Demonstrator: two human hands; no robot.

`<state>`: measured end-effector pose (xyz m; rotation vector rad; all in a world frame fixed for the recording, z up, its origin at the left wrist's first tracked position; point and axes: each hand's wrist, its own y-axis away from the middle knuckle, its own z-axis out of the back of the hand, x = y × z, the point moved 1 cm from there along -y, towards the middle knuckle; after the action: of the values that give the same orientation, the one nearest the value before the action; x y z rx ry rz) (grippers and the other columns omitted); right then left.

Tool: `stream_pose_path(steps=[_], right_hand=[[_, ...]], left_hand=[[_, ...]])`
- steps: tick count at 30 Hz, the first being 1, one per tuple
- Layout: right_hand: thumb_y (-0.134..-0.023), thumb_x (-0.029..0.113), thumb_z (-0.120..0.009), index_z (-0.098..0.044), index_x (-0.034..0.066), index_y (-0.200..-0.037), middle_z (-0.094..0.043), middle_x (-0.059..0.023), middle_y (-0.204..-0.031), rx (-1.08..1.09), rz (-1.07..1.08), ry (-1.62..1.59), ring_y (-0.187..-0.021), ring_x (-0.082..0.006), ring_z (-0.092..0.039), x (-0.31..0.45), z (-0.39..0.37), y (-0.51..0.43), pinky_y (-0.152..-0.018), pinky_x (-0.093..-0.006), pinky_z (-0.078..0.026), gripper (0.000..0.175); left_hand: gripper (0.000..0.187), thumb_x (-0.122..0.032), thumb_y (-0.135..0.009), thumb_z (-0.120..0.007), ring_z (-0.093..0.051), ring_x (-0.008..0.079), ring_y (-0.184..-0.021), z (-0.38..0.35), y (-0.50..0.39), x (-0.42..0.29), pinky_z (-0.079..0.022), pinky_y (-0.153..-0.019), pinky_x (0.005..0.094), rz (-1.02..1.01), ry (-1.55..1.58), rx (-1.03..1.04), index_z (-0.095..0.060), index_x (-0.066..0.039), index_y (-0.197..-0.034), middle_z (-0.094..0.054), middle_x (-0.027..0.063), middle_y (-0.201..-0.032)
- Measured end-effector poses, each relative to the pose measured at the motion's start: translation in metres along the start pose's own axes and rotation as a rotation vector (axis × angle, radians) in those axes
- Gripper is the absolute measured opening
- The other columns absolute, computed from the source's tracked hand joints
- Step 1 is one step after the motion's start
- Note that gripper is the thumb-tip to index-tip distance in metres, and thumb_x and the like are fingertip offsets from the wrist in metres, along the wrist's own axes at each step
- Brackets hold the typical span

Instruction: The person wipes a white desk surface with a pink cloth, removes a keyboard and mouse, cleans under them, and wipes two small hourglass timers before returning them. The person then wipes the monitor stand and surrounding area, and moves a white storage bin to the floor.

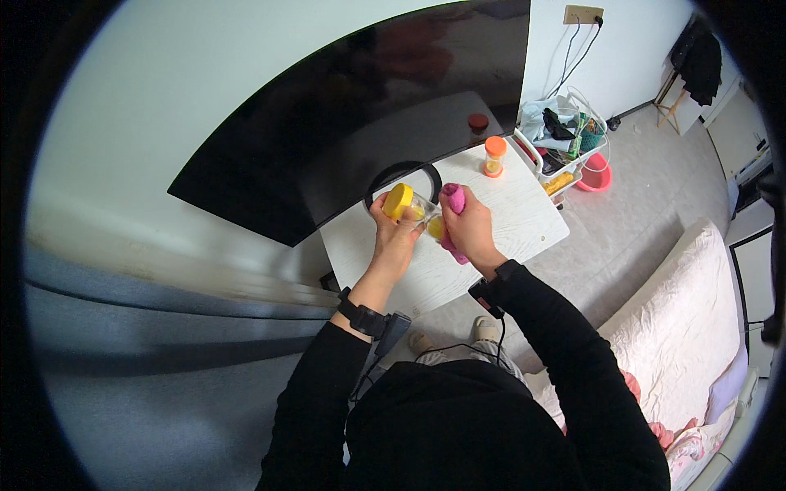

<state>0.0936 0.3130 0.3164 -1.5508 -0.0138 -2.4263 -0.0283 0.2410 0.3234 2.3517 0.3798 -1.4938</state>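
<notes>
My left hand (pixel 396 236) grips a clear sand timer (pixel 424 212) by its yellow-capped end, and yellow sand shows inside. The timer is tilted above the white wooden tabletop (pixel 522 215). In my right hand (pixel 473 224) is a bunched pink cloth (pixel 454 197), pressed against the timer's other end, which the hand and cloth partly hide. Farther back on the table, an orange-capped sand timer (pixel 494 157) stands upright. A black ring-shaped base (pixel 437 184) lies behind my hands, under the screen's lower edge.
A large black television screen (pixel 368 110) leans over the table's back. To the right stand a white cart (pixel 543 175) with bags and cables, and a pink basin (pixel 595 175). A blue-grey curtain (pixel 184 380) hangs left; a covered bed (pixel 675 294) is at the right.
</notes>
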Motion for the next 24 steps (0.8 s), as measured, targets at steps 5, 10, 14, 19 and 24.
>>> stream_pose_path(steps=[5, 10, 14, 19, 24], right_hand=[[-0.09, 0.036, -0.059, -0.063, 0.0056, -0.104, -0.067, -0.0169, -0.08, 0.145, -0.014, 0.072, -0.073, -0.0305, -0.067, -0.008, 0.001, 0.001, -0.068, -0.0373, -0.052, 0.033], [-0.088, 0.043, -0.058, -0.066, 0.0051, -0.099, -0.068, -0.0179, -0.087, 0.428, -0.244, -0.168, -0.084, -0.0323, -0.066, -0.033, -0.006, -0.017, -0.074, -0.0388, -0.051, 0.04], [-0.088, 0.05, -0.058, -0.057, 0.0015, -0.114, -0.065, -0.0204, -0.098, 0.389, -0.237, 0.022, -0.088, -0.0277, -0.065, -0.04, 0.002, -0.026, -0.077, -0.0347, -0.051, 0.055], [-0.093, 0.048, -0.051, -0.048, 0.0042, -0.116, -0.062, -0.0164, -0.09, 0.217, -0.134, -0.336, -0.082, -0.0204, -0.063, -0.004, 0.031, -0.02, -0.07, -0.0329, -0.052, 0.05], [-0.09, 0.041, -0.057, -0.049, 0.0052, -0.112, -0.06, -0.0176, -0.095, 0.132, 0.489, -0.049, -0.087, -0.0364, -0.061, 0.032, 0.025, 0.01, -0.074, -0.0406, -0.05, 0.043]], left_hand=[[0.054, -0.01, -0.085, -0.069, -0.054, 0.0187, -0.109, 0.002, 0.001, 0.0, -0.049, -0.088, 0.0356, 0.02, -0.052, 0.028, -0.032, -0.014, -0.124, -0.049, 0.0065, -0.119], [0.05, -0.006, -0.085, -0.064, -0.056, 0.0204, -0.108, 0.004, 0.003, -0.011, -0.049, -0.091, 0.039, 0.016, 0.089, 0.286, -0.035, -0.016, -0.125, -0.05, 0.0081, -0.119], [0.047, -0.017, -0.088, -0.065, -0.053, 0.0233, -0.112, 0.008, 0.006, -0.009, -0.047, -0.096, 0.0469, 0.109, 0.203, 0.405, -0.039, -0.02, -0.127, -0.051, 0.0076, -0.12], [0.059, -0.03, -0.084, -0.071, -0.05, 0.0202, -0.116, 0.019, 0.001, -0.008, -0.048, -0.095, 0.0448, 0.041, 0.152, 0.372, -0.039, -0.021, -0.132, -0.049, 0.0039, -0.123], [0.06, -0.023, -0.086, -0.069, -0.049, 0.016, -0.116, 0.013, -0.003, -0.004, -0.046, -0.093, 0.0356, 0.019, 0.056, 0.309, -0.034, -0.019, -0.134, -0.045, 0.0009, -0.128]])
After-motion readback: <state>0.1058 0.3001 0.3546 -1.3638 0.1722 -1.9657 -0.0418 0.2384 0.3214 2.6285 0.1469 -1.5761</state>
